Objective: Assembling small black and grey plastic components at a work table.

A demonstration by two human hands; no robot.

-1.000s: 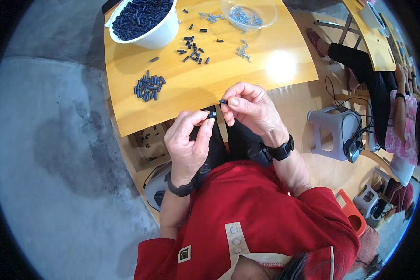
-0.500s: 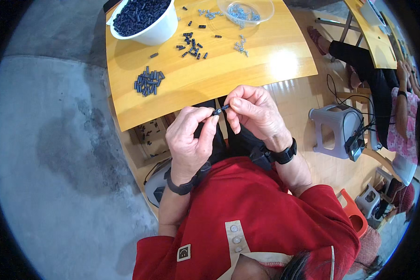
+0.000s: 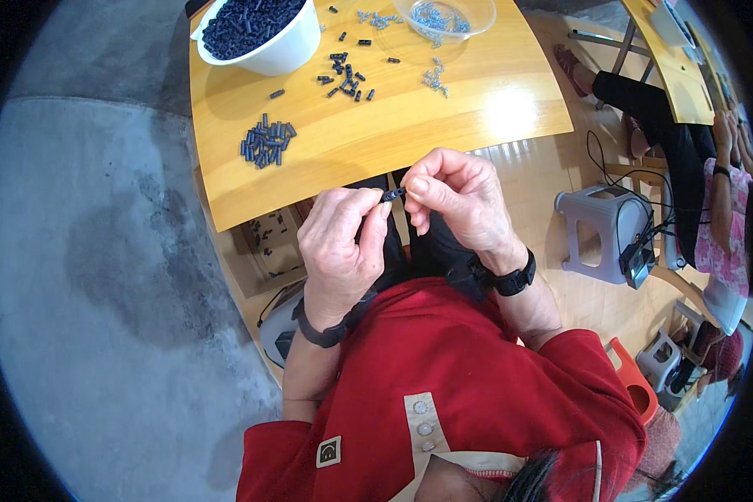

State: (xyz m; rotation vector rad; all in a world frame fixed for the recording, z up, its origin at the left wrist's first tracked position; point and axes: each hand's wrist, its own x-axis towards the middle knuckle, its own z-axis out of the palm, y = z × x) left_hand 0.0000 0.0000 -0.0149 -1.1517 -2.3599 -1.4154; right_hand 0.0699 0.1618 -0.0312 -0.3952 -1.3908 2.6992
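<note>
My left hand (image 3: 341,238) and my right hand (image 3: 452,194) meet just below the near edge of the yellow wooden table (image 3: 477,117). Between their fingertips they pinch one small dark blue cylindrical part (image 3: 392,195). Both hands hover over my lap, above dark trousers. On the table's left lies a tidy cluster of the same blue parts (image 3: 268,141). More of them are scattered loose (image 3: 347,77) farther back. A white bowl (image 3: 263,33) full of blue parts stands at the far left corner. A clear bowl (image 3: 445,17) with small silvery pieces sits at the back.
A few silvery pieces (image 3: 434,79) lie loose on the table. A cardboard box (image 3: 269,243) sits under the table. A grey plastic stool (image 3: 607,230) with a cable stands right of me, a red stool (image 3: 632,385) behind it. Another person (image 3: 711,192) sits at the far right.
Both hands have drawn closer to my body, off the table edge, still holding the small blue part between them.
</note>
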